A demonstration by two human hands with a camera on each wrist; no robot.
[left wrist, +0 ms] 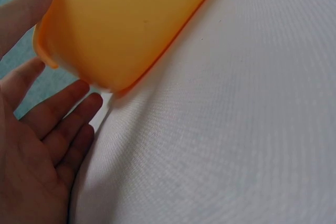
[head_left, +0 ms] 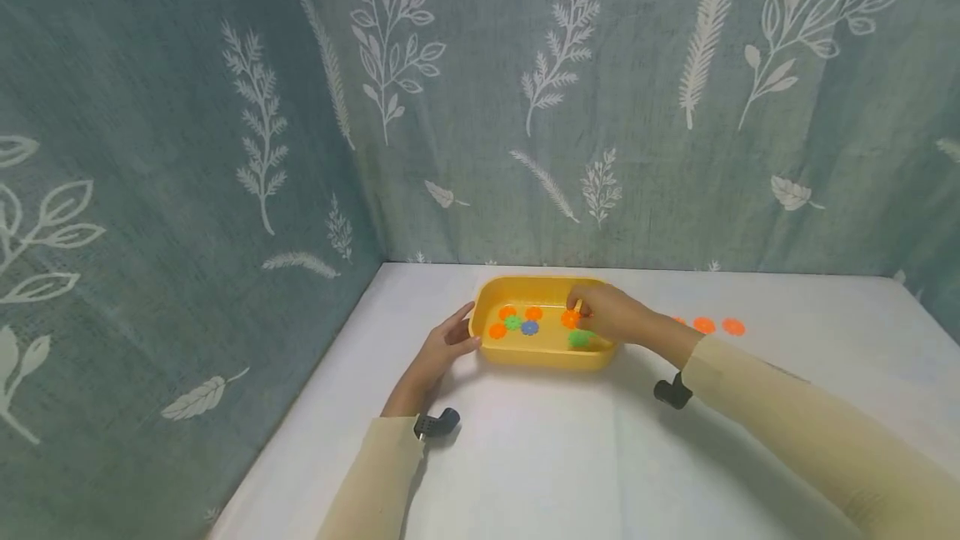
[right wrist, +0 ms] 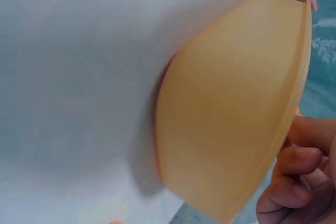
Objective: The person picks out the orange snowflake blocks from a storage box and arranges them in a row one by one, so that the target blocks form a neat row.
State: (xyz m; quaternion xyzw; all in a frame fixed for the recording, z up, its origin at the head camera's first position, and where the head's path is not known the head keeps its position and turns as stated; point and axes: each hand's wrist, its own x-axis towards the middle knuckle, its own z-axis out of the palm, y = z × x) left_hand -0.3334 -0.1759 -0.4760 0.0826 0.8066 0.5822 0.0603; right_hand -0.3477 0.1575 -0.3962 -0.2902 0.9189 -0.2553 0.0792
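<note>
A yellow plastic tub (head_left: 551, 359) stands on the white table, holding orange, green and blue flower-shaped discs. My left hand (head_left: 444, 350) touches the tub's left end from outside; in the left wrist view the thumb (left wrist: 26, 14) lies by the rim and the other fingers are loosely extended. Over the tub's right part, my right hand (head_left: 611, 312) reaches inside with curled fingers and pinches an orange flower-shaped disc (head_left: 571, 319). A green disc (head_left: 579, 338) lies just below that hand. The right wrist view mostly shows the tub's outer wall (right wrist: 226, 108), which hides the fingertips.
Outside the tub to the right, orange discs (head_left: 733, 327) lie on the white table (head_left: 540, 457), one partly hidden by the right forearm. A green leaf-patterned curtain (head_left: 480, 123) rises behind the table and along its left side.
</note>
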